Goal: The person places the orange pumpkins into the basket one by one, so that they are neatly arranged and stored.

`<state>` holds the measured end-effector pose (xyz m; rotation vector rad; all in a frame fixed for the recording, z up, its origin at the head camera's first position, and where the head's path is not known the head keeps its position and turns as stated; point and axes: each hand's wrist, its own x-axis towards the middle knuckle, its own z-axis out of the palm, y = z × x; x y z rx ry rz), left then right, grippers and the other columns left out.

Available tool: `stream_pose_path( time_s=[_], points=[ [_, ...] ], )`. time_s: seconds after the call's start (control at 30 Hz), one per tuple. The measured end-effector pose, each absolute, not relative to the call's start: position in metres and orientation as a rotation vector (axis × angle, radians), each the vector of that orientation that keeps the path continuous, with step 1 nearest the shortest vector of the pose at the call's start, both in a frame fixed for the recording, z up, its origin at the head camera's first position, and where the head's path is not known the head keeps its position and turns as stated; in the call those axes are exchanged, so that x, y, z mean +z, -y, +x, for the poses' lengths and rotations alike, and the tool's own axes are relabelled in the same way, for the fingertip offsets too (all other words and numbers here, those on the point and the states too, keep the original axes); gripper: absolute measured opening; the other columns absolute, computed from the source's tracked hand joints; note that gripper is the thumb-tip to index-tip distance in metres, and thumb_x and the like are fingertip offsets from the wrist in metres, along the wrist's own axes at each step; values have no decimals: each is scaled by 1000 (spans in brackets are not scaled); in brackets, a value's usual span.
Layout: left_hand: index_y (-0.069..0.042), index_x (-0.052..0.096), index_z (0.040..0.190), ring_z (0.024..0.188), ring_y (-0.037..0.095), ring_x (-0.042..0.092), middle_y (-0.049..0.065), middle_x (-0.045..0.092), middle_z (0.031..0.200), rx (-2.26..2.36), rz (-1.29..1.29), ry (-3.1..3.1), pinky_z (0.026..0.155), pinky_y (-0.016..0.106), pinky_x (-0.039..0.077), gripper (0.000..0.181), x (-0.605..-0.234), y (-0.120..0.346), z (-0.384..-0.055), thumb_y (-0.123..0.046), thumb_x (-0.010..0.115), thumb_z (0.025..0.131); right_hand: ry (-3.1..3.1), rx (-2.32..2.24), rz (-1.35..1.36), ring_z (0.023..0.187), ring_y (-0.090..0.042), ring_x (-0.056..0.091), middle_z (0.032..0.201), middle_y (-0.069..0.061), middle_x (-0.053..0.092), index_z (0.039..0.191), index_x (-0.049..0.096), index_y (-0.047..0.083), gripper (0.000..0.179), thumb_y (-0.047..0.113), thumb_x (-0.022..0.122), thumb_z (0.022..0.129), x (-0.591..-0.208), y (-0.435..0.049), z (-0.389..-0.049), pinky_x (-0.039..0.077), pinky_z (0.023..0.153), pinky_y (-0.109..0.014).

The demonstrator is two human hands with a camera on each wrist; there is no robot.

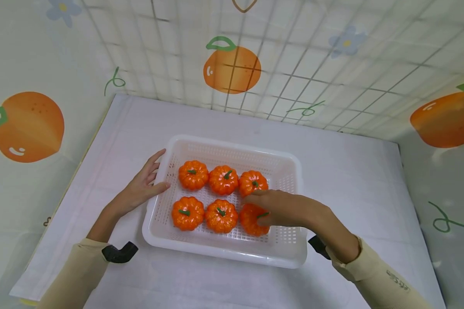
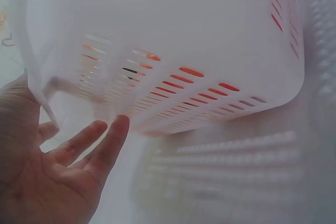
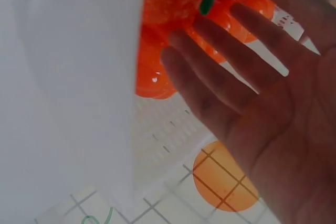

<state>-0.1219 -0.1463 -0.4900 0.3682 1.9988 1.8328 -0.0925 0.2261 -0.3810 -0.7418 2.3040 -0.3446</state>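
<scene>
A white plastic basket [image 1: 224, 252] holds several glossy orange pumpkins with green stems, in two rows. My left hand [image 1: 141, 189] holds the basket's left rim. Its thumb lies over the rim, and in the left wrist view its fingers [image 2: 113, 142] reach to the slotted outer wall. Inside the basket, my right hand [image 1: 282, 208] is over the front right pumpkin [image 1: 251, 221], partly covering it. Its fingers also overlap the lower edge of the back right pumpkin [image 1: 251, 180]. In the right wrist view the fingers [image 3: 226, 51] are straight and spread, palm showing, beside the pumpkins.
The basket stands on a table with a pale cloth [image 1: 352, 180]. Behind it rises a gridded curtain [image 1: 294, 51] printed with oranges, and similar printed sheets hang at both sides. A black strap end [image 1: 120, 252] sticks out by the left cuff.
</scene>
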Motion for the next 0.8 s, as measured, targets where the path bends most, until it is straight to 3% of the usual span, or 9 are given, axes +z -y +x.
stream_pose_path(
  time_s=[0.17, 0.3, 0.4, 0.6, 0.8],
  points=[
    [-33, 10, 159, 128, 45, 49, 19, 32, 149, 1829, 365, -2006, 85, 50, 56, 86, -490, 146, -122, -12, 65, 96, -2359, -368, -758, 130, -24, 51, 142, -1, 54, 140, 56, 23, 48, 21, 69, 94, -379, -227, -92, 45, 106, -46],
    [-34, 11, 159, 126, 43, 51, 19, 34, 150, 1779, 380, -2060, 84, 48, 57, 86, -489, 146, -122, -14, 65, 96, -2428, -431, -808, 133, -24, 47, 144, 0, 52, 140, 56, 23, 48, 26, 70, 94, -377, -231, -92, 44, 107, -47],
    [-35, 12, 159, 129, 40, 49, 18, 34, 151, 1683, 409, -2172, 90, 49, 55, 85, -487, 148, -122, -21, 67, 95, -2478, -487, -818, 133, -20, 46, 144, 5, 50, 139, 55, 26, 47, 29, 70, 94, -375, -236, -93, 45, 106, -45],
    [-31, 13, 160, 138, 38, 38, 11, 27, 158, 1394, 520, -2457, 106, 59, 40, 86, -475, 149, -122, -33, 68, 94, -2582, -533, -830, 135, -24, 43, 147, 2, 46, 143, 51, 22, 49, 33, 66, 97, -369, -249, -95, 45, 106, -49],
    [-28, 14, 161, 150, 29, 15, 1, 10, 166, 1070, 753, -2768, 113, 63, 26, 87, -455, 143, -121, -43, 67, 94, -2748, -534, -782, 142, -24, 34, 156, 0, 36, 153, 40, 24, 61, 42, 61, 98, -366, -262, -92, 39, 110, -53]
  ],
)
